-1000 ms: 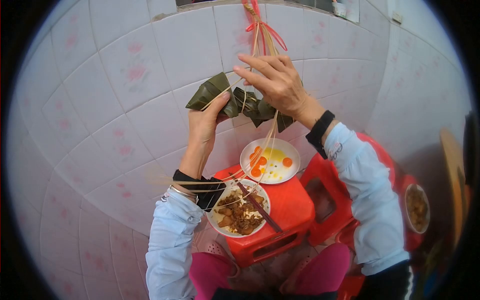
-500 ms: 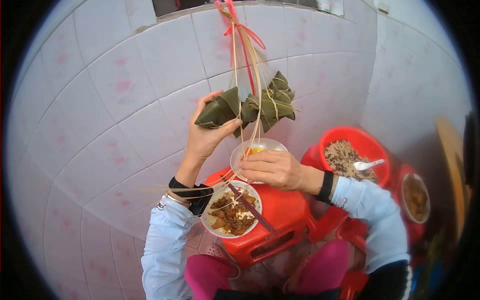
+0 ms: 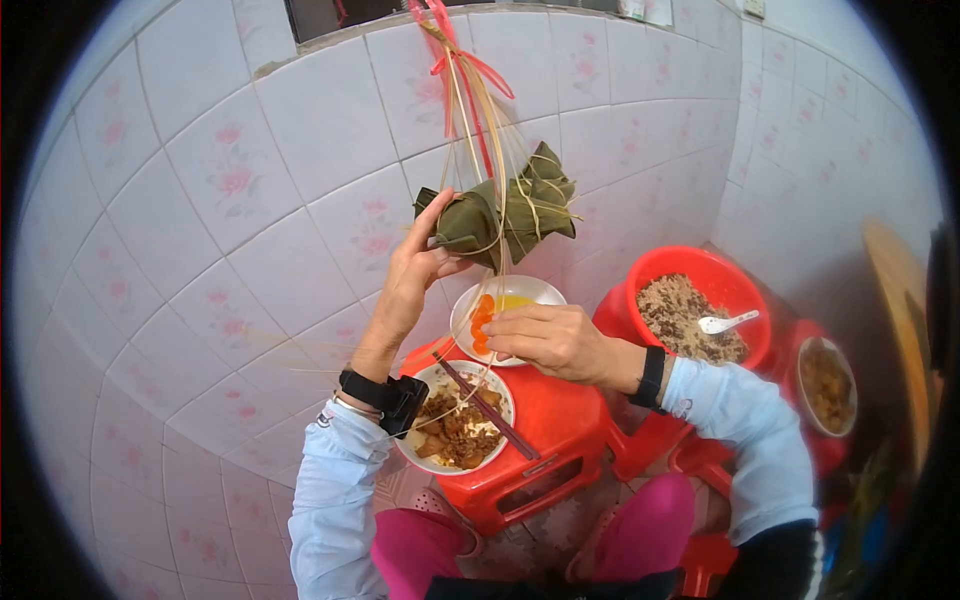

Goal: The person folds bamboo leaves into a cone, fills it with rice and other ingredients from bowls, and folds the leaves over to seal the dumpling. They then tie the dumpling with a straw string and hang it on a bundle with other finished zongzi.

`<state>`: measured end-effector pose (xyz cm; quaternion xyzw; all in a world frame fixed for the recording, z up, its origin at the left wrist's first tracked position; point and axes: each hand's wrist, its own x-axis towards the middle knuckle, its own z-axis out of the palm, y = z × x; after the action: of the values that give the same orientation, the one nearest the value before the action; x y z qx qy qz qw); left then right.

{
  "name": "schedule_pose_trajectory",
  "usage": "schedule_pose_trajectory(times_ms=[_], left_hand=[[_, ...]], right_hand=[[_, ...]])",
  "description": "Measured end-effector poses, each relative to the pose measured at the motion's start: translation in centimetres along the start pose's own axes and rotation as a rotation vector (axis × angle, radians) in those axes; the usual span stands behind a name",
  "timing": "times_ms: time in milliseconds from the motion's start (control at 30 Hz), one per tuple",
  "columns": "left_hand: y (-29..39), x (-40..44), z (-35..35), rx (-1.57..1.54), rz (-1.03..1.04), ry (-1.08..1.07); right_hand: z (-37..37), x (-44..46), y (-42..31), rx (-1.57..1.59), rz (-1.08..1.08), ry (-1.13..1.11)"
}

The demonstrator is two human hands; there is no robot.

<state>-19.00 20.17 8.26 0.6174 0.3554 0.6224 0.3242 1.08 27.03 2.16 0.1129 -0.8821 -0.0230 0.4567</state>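
My left hand [image 3: 412, 268] is closed around the left side of a leaf-wrapped rice dumpling [image 3: 468, 225]. Strands of straw string [image 3: 503, 230] run down past the dumpling from a bundle tied with a red ribbon [image 3: 485, 75]. Lower down, my right hand [image 3: 548, 338] pinches the string's lower ends, fingertips pressed together. Finished-looking wrapped dumplings [image 3: 540, 200] hang just right of the held one, bound with string. Below my right hand is a white plate [image 3: 545, 290] with orange egg yolks [image 3: 481, 325], partly hidden by the hand.
A bowl of meat filling [image 3: 450, 435] with chopsticks [image 3: 490, 408] across it stands on a red stool [image 3: 570, 420]. At right are a red basin [image 3: 660, 262] of rice mix with a white spoon [image 3: 728, 322], another bowl [image 3: 826, 385] and a wooden board [image 3: 895, 320]. A tiled wall [image 3: 300, 150] is close ahead.
The held dumpling has turned and sits nearer the hanging ones, with string now across it. My left hand has shifted its grip slightly lower and right. The view has shifted a little.
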Motion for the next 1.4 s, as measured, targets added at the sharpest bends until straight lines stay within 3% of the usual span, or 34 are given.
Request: schedule_pose_trajectory(times_ms=[133,267,333,467,533,767,833,867,933,967,1067,1167,1300,1400], left_hand=[[0.0,-0.3,0.5,0.204,0.046,-0.03],[-0.8,-0.1,0.0,0.036,-0.047,-0.002],[-1.9,-0.1,-0.3,0.011,0.108,0.018],[-2.7,-0.4,0.9,0.171,0.166,0.14],[-2.5,-0.1,1.3,-0.048,-0.041,0.132],[-3.8,-0.2,0.8,-0.047,-0.006,0.085],[-3.2,-0.3,-0.6,0.249,0.056,-0.049],[-2.8,-0.5,-1.7,0.247,0.053,-0.048],[-1.8,-0.1,-3.7,-0.329,-0.214,-0.189],[-1.6,0.7,-3.9,-0.327,-0.215,-0.189],[-0.8,3.9,-3.9,0.307,-0.378,-0.061],[-0.8,6.5,-2.8,0.501,-0.379,-0.018],[-1.8,8.0,-2.4,0.43,-0.414,-0.001],[-2.4,8.1,-2.5,0.186,-0.42,0.051]], right_hand=[[0.2,-0.8,-0.4,-0.002,0.023,-0.004],[-0.2,-1.0,-1.2,0.001,0.061,0.04],[-0.6,-0.9,-1.7,0.006,0.075,0.061],[-0.1,-1.1,-2.7,-0.004,0.093,0.111],[0.6,-1.4,-2.6,-0.012,0.059,0.104],[1.0,-1.8,-2.7,0.001,0.02,0.06],[0.5,-2.0,-1.7,-0.015,0.045,0.058],[0.4,-2.3,-1.4,-0.025,0.075,0.056],[0.6,-3.3,-1.2,-0.045,0.112,0.046],[0.7,-3.5,-1.1,-0.07,0.147,0.035],[0.8,-3.5,-1.1,-0.096,0.135,0.01],[0.6,-2.9,-1.3,-0.145,0.039,0.0],[0.2,-2.5,-1.6,-0.143,0.019,0.011],[0.6,-3.0,-1.7,-0.165,0.011,0.018]])
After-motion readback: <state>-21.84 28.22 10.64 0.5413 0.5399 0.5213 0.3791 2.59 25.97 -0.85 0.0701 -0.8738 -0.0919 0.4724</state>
